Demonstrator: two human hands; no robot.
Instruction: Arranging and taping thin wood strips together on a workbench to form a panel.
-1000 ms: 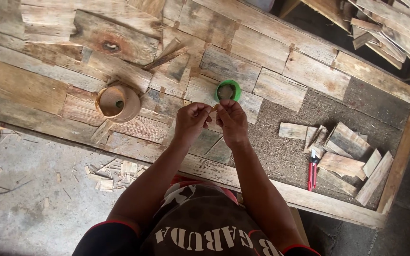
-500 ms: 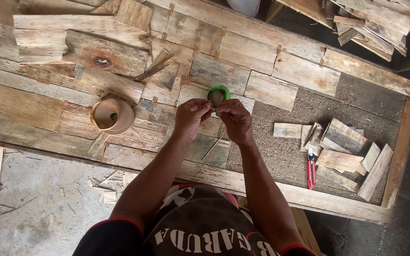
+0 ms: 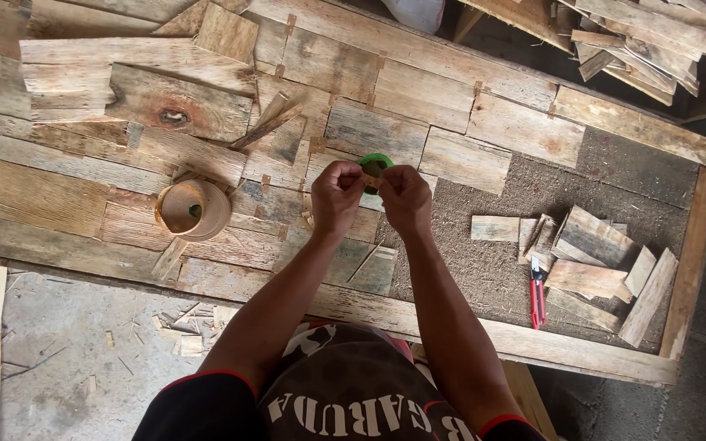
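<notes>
My left hand (image 3: 335, 196) and my right hand (image 3: 406, 198) meet above a long panel of patchwork wood veneer (image 3: 83, 188). Between their fingertips they pinch a small green tape roll (image 3: 376, 162), and a short brownish strip shows between the thumbs. Both hands have their fingers curled shut around the roll. Most of the roll is hidden behind my fingers, so only its upper arc shows.
A large brown tape roll (image 3: 194, 210) lies on the panel left of my hands. To the right, a red cutter (image 3: 537, 296) and several loose wood offcuts (image 3: 598, 257) sit on bare particle board (image 3: 500, 269). A wooden frame rail (image 3: 582, 347) runs along the near edge. More planks (image 3: 639, 33) are stacked at top right.
My hands have stayed together on the green roll, with the fingers drawn in closer around it. The view has shifted slightly, and nothing else has moved.
</notes>
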